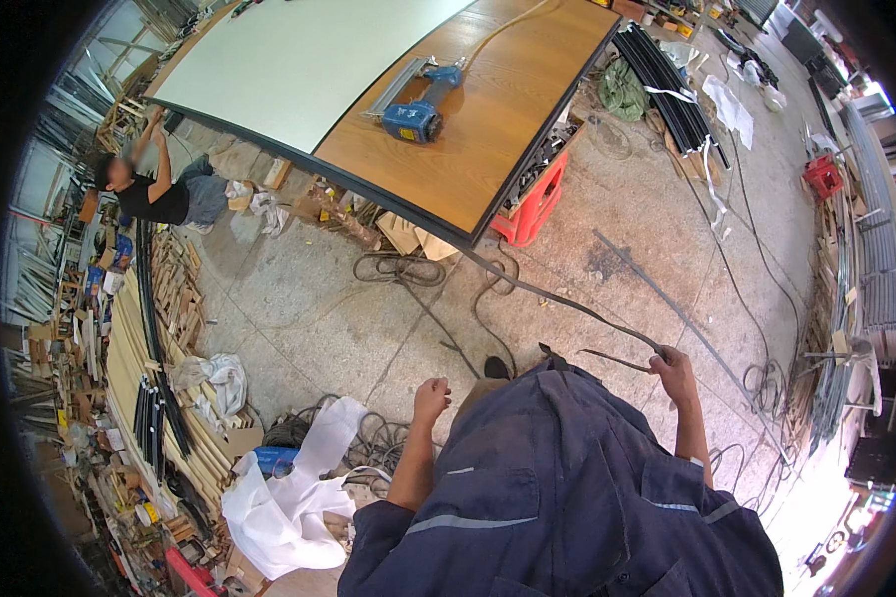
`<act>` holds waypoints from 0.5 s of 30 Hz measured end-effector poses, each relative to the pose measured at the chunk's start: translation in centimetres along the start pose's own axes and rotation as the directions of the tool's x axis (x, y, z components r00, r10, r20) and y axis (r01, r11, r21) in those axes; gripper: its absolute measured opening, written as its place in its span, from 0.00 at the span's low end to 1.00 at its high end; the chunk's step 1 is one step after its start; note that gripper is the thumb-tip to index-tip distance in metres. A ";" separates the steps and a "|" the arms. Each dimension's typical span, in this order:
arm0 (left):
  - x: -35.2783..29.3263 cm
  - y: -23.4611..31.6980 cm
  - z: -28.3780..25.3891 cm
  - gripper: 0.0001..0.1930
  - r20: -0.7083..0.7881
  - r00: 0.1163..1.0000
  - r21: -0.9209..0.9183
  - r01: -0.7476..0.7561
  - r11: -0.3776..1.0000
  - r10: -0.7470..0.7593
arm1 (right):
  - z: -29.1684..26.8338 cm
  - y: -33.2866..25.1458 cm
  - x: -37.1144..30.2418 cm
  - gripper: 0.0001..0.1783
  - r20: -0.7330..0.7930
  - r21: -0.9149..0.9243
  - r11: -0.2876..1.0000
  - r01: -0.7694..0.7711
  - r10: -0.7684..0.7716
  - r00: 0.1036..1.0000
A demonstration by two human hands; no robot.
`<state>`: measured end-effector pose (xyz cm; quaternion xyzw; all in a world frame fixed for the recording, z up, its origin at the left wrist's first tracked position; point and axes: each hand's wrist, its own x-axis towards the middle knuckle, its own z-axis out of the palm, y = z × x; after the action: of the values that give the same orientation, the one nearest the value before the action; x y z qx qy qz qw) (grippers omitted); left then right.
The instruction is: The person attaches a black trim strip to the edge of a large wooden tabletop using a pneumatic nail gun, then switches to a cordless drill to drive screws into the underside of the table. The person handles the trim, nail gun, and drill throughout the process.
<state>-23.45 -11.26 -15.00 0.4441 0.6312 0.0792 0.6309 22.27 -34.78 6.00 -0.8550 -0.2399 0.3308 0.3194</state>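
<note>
**Navy work jacket (567, 478) filled the foreground; right hand (673, 373) gripped a dark flexible strip (545, 293)**

The strip ran from the near corner of the wood-grain surface (528, 99) to the right hand, its free end curving back leftward; whether it was fixed at the corner was unclear. A hard pull could have kinked it or torn it loose there, and a careless step could have snagged the dark shoe (496, 367) on the black hose (400, 271) looped across the floor (279, 328).

The right arm reached forward and outward, fingers closed round the strip. The left forearm was raised, the left hand (432, 398) loosely curled with nothing seen in it; how tightly it was closed could not be told.

On the surface lay a blue nail gun (411, 121), near a white panel (299, 75). A red plastic stool (538, 211) stood below. Off left, a co-worker (149, 199) had both arms lifted toward the panel's edge.
</note>
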 end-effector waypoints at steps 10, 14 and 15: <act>2.4 -6.2 -1.9 0.20 -0.038 0.999 0.126 -0.005 0.992 0.010 | 0.4 -1.3 0.7 0.14 -0.042 -0.100 0.991 0.091 -0.096 0.995; 1.4 -8.0 -2.9 0.23 -0.104 0.994 0.274 -0.005 0.962 0.035 | 0.9 0.3 1.2 0.20 0.008 0.069 0.994 0.080 -0.081 0.997; 1.4 -7.3 -2.4 0.24 -0.107 0.994 0.214 0.035 0.976 -0.012 | 0.5 0.8 1.3 0.23 0.010 0.066 0.993 0.096 -0.096 0.995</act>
<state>-28.68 -13.57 -20.39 0.4977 0.6736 0.0262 0.5458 22.90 -34.36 4.58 -0.8293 -0.2719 0.3284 0.3613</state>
